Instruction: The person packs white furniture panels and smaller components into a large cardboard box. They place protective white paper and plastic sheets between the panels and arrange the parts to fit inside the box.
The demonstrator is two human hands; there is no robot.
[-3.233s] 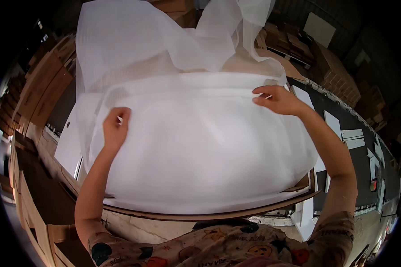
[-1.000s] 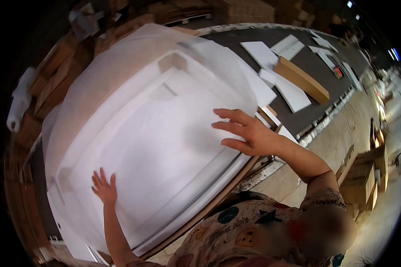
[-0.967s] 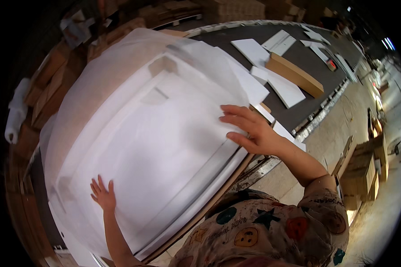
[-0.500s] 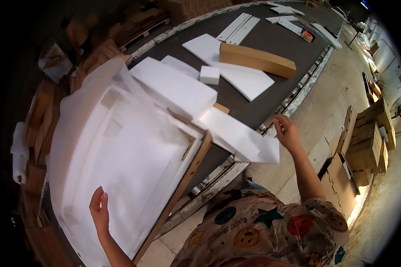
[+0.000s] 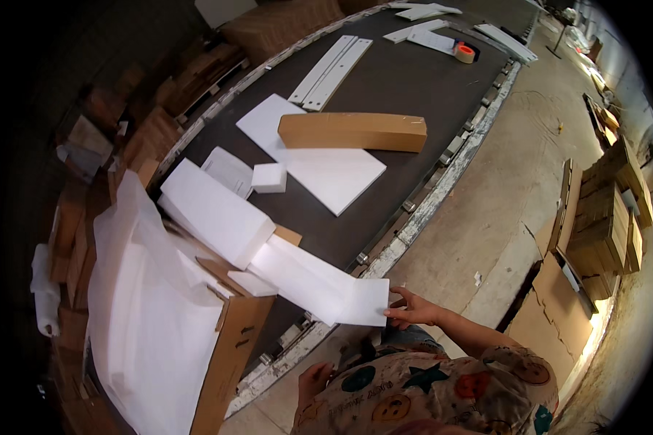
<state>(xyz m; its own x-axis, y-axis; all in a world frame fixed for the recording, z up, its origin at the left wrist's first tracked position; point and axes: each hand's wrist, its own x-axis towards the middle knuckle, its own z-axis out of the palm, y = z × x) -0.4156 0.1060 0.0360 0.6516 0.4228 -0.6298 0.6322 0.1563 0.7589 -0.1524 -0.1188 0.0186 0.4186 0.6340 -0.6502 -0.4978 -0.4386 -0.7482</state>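
My right hand (image 5: 416, 309) pinches the near right edge of a white foam sheet (image 5: 368, 301) between thumb and fingers. This sheet overlaps a longer white foam strip (image 5: 305, 277), which leads back to a thick white foam block (image 5: 218, 210). My left hand (image 5: 315, 378) is close to my body, below the belt's edge, and touches none of these pieces. Its fingers are small and shaded, so their closing is unclear. Left of it stands an open cardboard carton (image 5: 232, 355), lined with white foam wrap (image 5: 149, 312).
On the dark conveyor belt (image 5: 406, 80) lie a brown carton strip (image 5: 352, 133), a white board (image 5: 341, 177), a small white block (image 5: 269, 177), drilled white panels (image 5: 331, 72) and an orange tape roll (image 5: 464, 52). Stacked cartons (image 5: 602, 225) stand on the floor at right.
My right hand has come down and left onto the foam sheet's edge. My left hand has left the area over the carton and come beside my body. The whole view has shifted.
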